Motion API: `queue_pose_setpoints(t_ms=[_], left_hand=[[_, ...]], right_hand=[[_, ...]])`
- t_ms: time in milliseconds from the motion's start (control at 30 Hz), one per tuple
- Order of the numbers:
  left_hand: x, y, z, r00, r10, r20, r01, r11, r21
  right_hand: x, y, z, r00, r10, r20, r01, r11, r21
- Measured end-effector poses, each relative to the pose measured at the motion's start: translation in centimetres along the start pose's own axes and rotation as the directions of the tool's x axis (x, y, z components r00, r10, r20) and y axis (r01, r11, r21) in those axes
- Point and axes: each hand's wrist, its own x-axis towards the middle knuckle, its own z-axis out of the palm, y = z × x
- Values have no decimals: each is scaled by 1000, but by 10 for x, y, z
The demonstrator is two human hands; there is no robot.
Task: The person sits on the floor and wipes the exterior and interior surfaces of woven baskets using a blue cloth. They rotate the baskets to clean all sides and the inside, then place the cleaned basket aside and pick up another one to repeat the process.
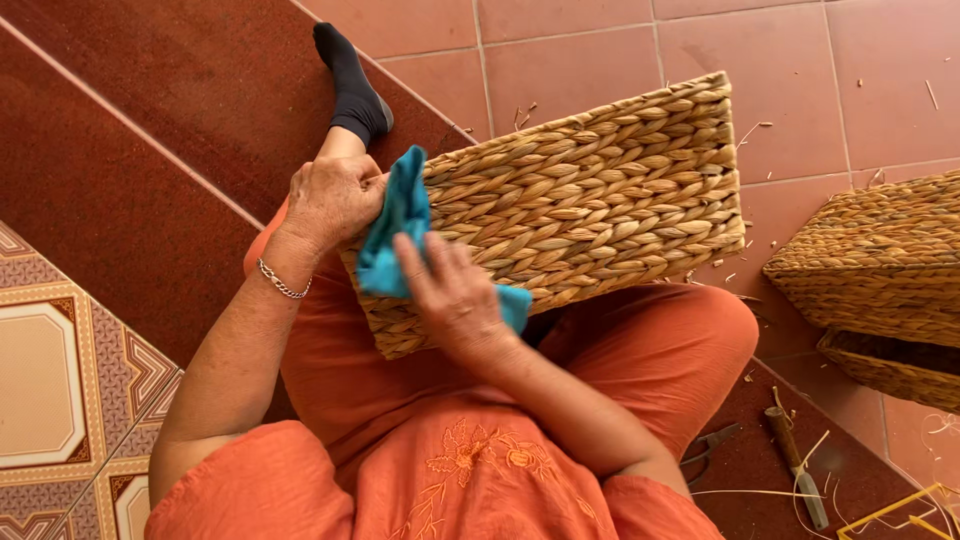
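A woven straw basket [600, 190] lies tilted across my lap, its braided side facing up. My left hand [330, 198] grips the basket's upper left corner, a silver bracelet on the wrist. A blue cloth [402, 215] is draped over that end of the basket. My right hand [455, 295] presses flat on the cloth against the basket's side, fingers spread. I sit in orange clothes, one leg stretched out in a black sock [352, 85].
Two more woven baskets [880, 260] stand stacked at the right. A pair of pliers [708, 447] and a wooden-handled tool [797, 465] lie on the red tile floor by my knee, with straw scraps scattered around. Patterned tiles [50, 380] lie at the left.
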Motion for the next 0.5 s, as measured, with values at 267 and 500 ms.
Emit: queue_pose_setpoints(t_ms=[267, 500], left_hand=[[-5, -6, 8, 997, -6, -83, -17, 960, -278], [4, -15, 14, 997, -63, -51, 46, 957, -288]], right_hand=[[-50, 220, -111, 840, 428, -334, -539, 736, -410], [-56, 204, -87, 909, 219, -354, -395, 726, -564]])
